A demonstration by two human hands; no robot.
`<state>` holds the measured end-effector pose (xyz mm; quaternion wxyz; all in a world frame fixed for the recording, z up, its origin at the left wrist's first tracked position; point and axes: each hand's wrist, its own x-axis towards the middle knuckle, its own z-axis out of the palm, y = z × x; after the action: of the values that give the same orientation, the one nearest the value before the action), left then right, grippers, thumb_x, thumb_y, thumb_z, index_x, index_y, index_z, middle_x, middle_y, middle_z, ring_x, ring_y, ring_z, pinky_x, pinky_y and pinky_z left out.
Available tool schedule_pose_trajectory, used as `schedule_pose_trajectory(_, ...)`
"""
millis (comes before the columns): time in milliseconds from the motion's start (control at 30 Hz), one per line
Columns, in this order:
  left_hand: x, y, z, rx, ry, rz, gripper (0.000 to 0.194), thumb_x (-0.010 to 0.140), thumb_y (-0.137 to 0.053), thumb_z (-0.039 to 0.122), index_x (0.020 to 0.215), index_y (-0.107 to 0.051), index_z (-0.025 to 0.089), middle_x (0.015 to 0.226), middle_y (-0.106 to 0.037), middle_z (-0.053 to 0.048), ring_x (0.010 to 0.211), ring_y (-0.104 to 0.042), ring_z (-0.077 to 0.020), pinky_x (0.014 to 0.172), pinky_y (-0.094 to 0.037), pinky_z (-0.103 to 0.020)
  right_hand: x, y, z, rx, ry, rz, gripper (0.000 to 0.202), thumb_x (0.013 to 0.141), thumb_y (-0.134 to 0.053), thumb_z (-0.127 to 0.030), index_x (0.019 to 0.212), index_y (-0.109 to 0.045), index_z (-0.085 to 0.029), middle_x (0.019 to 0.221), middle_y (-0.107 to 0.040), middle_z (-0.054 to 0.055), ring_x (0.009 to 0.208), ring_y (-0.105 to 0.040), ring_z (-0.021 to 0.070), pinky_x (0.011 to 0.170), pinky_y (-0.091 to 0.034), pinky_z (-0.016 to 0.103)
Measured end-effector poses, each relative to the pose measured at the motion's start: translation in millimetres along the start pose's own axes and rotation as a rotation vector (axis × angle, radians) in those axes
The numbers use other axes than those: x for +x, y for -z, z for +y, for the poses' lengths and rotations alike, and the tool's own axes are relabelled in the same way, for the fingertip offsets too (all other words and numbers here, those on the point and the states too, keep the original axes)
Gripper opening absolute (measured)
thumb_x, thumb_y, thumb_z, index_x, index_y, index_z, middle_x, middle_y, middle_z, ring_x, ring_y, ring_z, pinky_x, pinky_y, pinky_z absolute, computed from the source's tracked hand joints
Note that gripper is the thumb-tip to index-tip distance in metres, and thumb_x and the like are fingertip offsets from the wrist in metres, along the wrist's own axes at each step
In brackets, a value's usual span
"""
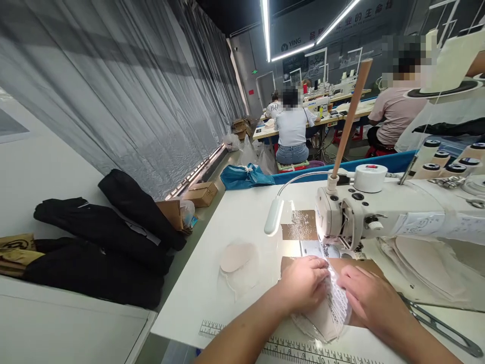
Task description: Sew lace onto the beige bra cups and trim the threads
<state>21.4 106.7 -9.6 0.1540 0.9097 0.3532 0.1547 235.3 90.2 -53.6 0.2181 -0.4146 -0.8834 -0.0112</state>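
Note:
A white sewing machine (379,207) stands on the white table (204,263). Below its needle area, white lace fabric (337,298) lies over a beige cup-shaped piece (322,321). My left hand (305,283) presses on the left side of this fabric, fingers close together and bent. My right hand (359,290) holds the lace's right edge with curled fingers. Another beige piece with sheer edging (238,263) lies flat to the left. Stacked beige pieces (428,263) rest right of my hands. The undersides of both hands are hidden.
A small lamp (274,216) on a bent neck hangs left of the machine head. A metal tool (443,326) lies at the right, and a printed ruler scale (291,351) runs along the front. Thread cones (431,151) stand behind. Several people sit at tables further back.

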Motion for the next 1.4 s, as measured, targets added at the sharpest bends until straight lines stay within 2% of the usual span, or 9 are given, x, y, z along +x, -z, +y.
schedule_pose_trajectory(67, 2.5, -0.5, 0.7, -0.021, -0.040, -0.021, 0.034, 0.085, -0.056, 0.018, 0.116, -0.067, 0.009, 0.123, -0.066, -0.012, 0.111, -0.061, -0.0256, 0.098, -0.052, -0.037, -1.0, -2.2, 4.2, -0.019, -0.006, 0.011, 0.024, 0.085, -0.043, -0.007, 0.077, -0.061, -0.020, 0.079, -0.061, 0.003, 0.072, -0.058, 0.0185, 0.063, -0.044, 0.030)
schedule_pose_trajectory(167, 2.8, 4.2, 0.7, -0.052, -0.041, -0.006, 0.036, 0.087, -0.053, 0.017, 0.120, -0.064, 0.009, 0.124, -0.064, -0.013, 0.111, -0.061, -0.0240, 0.097, -0.052, -0.034, 1.3, -5.3, 5.8, -0.051, -0.008, 0.042, 0.033, 0.084, -0.044, -0.007, 0.103, -0.067, -0.019, 0.094, -0.067, 0.006, 0.081, -0.062, 0.0189, 0.068, -0.046, 0.031)
schedule_pose_trajectory(233, 2.3, 7.1, -0.1, -0.063, -0.017, 0.009, 0.035, 0.089, -0.052, 0.018, 0.121, -0.063, 0.009, 0.122, -0.064, -0.014, 0.109, -0.062, -0.0234, 0.096, -0.053, -0.034, 4.1, -5.8, 3.4, -0.074, -0.024, 0.056, 0.039, 0.083, -0.046, -0.008, 0.114, -0.067, -0.022, 0.093, -0.068, 0.005, 0.078, -0.063, 0.0194, 0.066, -0.045, 0.031)
schedule_pose_trajectory(367, 2.6, 5.7, -5.0, -0.037, 0.008, 0.025, 0.035, 0.091, -0.052, 0.024, 0.121, -0.063, 0.008, 0.122, -0.064, -0.015, 0.110, -0.061, -0.0265, 0.100, -0.051, -0.039, 7.7, -4.7, -3.9, -0.111, -0.085, 0.073, 0.037, 0.079, -0.054, -0.008, 0.106, -0.072, -0.026, 0.076, -0.064, 0.001, 0.069, -0.060, 0.0195, 0.060, -0.043, 0.032)
schedule_pose_trajectory(533, 5.9, -1.9, -14.1, -0.006, 0.029, 0.032, 0.038, 0.089, -0.053, 0.023, 0.124, -0.060, 0.009, 0.130, -0.059, -0.017, 0.120, -0.056, -0.0282, 0.105, -0.049, -0.042, 11.1, -5.6, -8.3, -0.168, -0.143, 0.120, 0.041, 0.073, -0.055, -0.002, 0.105, -0.073, -0.023, 0.077, -0.067, 0.002, 0.065, -0.060, 0.0201, 0.060, -0.042, 0.034)
schedule_pose_trajectory(933, 17.9, 9.8, -31.4, 0.000, -0.054, -0.085, 0.045, 0.092, -0.051, 0.027, 0.132, -0.056, 0.007, 0.138, -0.054, -0.020, 0.128, -0.052, -0.0288, 0.110, -0.045, -0.041, 22.3, -1.5, -12.4, -0.204, -0.189, 0.139, 0.038, 0.079, -0.046, -0.001, 0.100, -0.071, -0.021, 0.081, -0.070, 0.002, 0.057, -0.055, 0.0195, 0.055, -0.036, 0.035)
schedule_pose_trajectory(1167, 14.7, 14.1, -46.9, 0.047, -0.123, -0.108, 0.044, 0.089, -0.050, 0.019, 0.132, -0.056, 0.010, 0.141, -0.053, -0.016, 0.131, -0.049, -0.0285, 0.111, -0.043, -0.042, 17.7, -1.9, -8.1, -0.142, -0.105, 0.117, 0.040, 0.087, -0.039, -0.008, 0.108, -0.070, -0.023, 0.083, -0.069, 0.004, 0.057, -0.057, 0.0159, 0.055, -0.039, 0.031)
schedule_pose_trajectory(1300, 4.9, 24.9, -35.0, 0.078, -0.079, -0.053, 0.039, 0.085, -0.053, 0.014, 0.122, -0.062, 0.012, 0.134, -0.058, -0.015, 0.127, -0.051, -0.0309, 0.108, -0.043, -0.045, 3.3, -9.2, 0.6, -0.053, -0.104, 0.102, 0.042, 0.092, -0.035, -0.012, 0.114, -0.068, -0.024, 0.086, -0.070, 0.006, 0.071, -0.065, 0.0177, 0.061, -0.047, 0.029)
schedule_pose_trajectory(1400, 1.2, 31.1, -17.7, 0.012, -0.086, -0.059, 0.030, 0.085, -0.056, 0.020, 0.114, -0.063, 0.015, 0.121, -0.063, -0.012, 0.113, -0.058, -0.0264, 0.100, -0.048, -0.038, -10.3, -14.5, 6.0, -0.024, -0.149, 0.110, 0.042, 0.093, -0.035, -0.013, 0.116, -0.068, -0.024, 0.097, -0.074, 0.007, 0.084, -0.069, 0.0198, 0.069, -0.053, 0.030)
